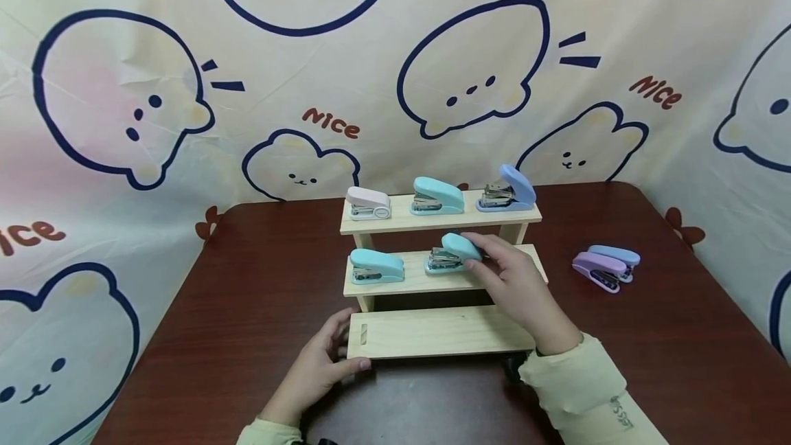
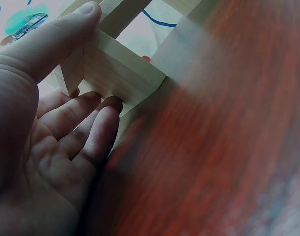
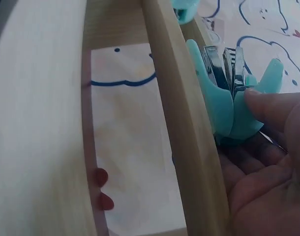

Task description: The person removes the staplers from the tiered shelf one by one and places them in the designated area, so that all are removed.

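Note:
A turquoise stapler sits on the middle step of a wooden three-step rack, its top arm raised. My right hand pinches its rear end between thumb and fingers; the right wrist view shows the stapler with its metal parts spread apart. At the left end of the rack's lowest step, my left hand holds the wood, thumb at the front and fingers against the side. The left wrist view shows those fingers touching the end panel.
Another turquoise stapler stands left on the middle step. Along the top step are a white stapler, a turquoise one and a blue one with its arm raised. A purple stapler and a blue stapler lie on the table.

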{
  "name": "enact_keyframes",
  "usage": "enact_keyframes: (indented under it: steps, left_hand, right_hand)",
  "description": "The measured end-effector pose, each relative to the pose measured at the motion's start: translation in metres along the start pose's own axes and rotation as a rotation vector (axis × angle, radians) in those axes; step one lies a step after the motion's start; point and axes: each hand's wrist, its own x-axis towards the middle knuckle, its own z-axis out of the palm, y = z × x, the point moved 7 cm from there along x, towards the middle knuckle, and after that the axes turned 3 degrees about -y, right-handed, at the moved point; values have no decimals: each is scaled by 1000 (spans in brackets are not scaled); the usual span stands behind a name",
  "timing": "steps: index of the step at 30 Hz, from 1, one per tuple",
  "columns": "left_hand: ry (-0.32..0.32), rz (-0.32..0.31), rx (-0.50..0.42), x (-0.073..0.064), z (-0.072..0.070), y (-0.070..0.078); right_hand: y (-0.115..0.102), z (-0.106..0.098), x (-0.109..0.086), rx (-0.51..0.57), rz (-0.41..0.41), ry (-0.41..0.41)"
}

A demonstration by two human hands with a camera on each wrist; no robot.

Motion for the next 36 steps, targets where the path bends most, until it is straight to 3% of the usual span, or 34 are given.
enact_keyframes:
  steps: [14,36]
  left_hand:
    - [0,4,6,-3,-1,0]
    - [-4,21,10,-1,0,0]
  right_hand:
    - [-6,14,1,-75,18,-15]
    - [-7,16,0,-146,53,-58]
